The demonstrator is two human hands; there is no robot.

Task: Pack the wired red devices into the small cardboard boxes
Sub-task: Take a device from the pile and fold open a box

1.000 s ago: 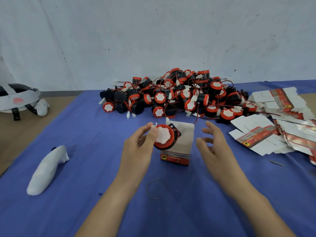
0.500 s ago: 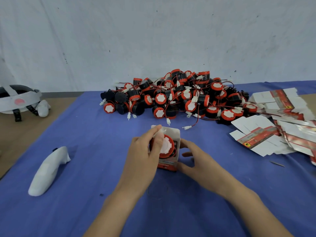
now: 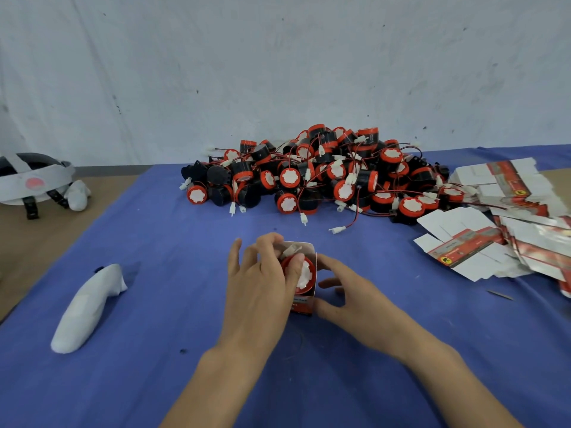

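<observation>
— Two hands at the middle of the blue cloth [image 3: 185,257], both on one small cardboard box [image 3: 304,305]. What is each doing?

— Left hand [image 3: 259,291] has its fingers curled over a red device [image 3: 304,273], fingertips pressed on the red rim and white face; a white connector [image 3: 290,251] pokes up between them. Right hand [image 3: 355,291] cups the box's right side, fingers spread against the wall, thumb low near the red printed base.

— And where does the device sit?

— Inside the open box, white face showing through the opening toward the camera. How deep it is seated, I cannot tell.

— What lies around?

— Behind, a heap of red-and-black wired devices [image 3: 324,174] with loose white plugs trailing onto the cloth. At right, flat unfolded box blanks [image 3: 463,251] in a stack. At left, a white controller [image 3: 86,307] lying on the cloth, and a headset [image 3: 34,177] on the bare table beyond.
</observation>
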